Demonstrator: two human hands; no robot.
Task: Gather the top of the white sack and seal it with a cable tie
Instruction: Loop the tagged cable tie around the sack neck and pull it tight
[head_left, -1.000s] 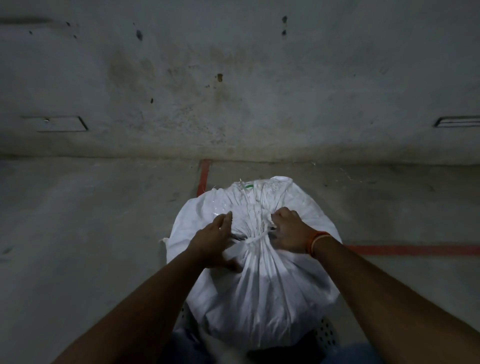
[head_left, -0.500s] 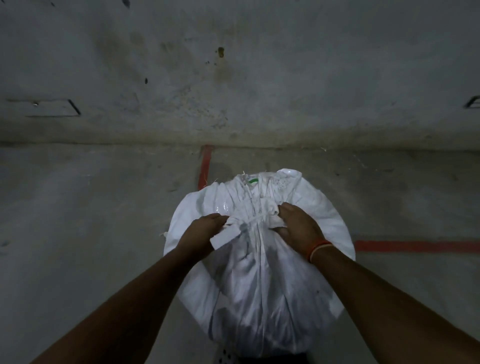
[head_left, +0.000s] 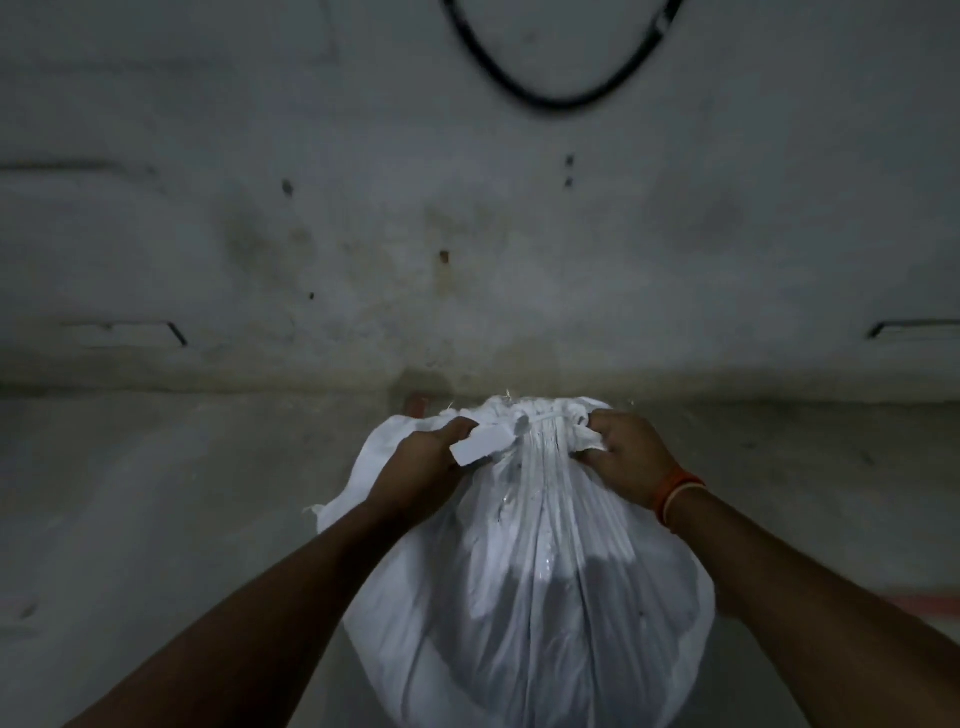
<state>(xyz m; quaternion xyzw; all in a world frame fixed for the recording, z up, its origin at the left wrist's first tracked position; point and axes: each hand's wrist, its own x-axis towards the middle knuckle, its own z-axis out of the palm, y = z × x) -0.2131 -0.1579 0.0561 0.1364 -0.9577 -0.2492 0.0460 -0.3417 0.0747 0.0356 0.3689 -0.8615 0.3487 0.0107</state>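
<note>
A full white sack (head_left: 540, 597) stands on the floor in front of me, its top bunched into pleats. A thin white cable tie (head_left: 550, 417) runs across the gathered neck near the far end. My left hand (head_left: 423, 467) grips the fabric on the left of the neck, with a white flap sticking out beside its fingers. My right hand (head_left: 626, 457), with an orange band at the wrist, clutches the fabric on the right of the neck. Whether the tie is pulled tight is not visible.
A stained concrete wall (head_left: 467, 234) rises just behind the sack, with a black cable loop (head_left: 550, 98) hanging on it. Red painted lines (head_left: 924, 605) mark the grey floor to the right and behind the sack (head_left: 415, 405).
The view has tilted upward and closer. Both hands have slid up the sack toward the far end of the gathered neck and now grip the fabric at its sides.
</note>
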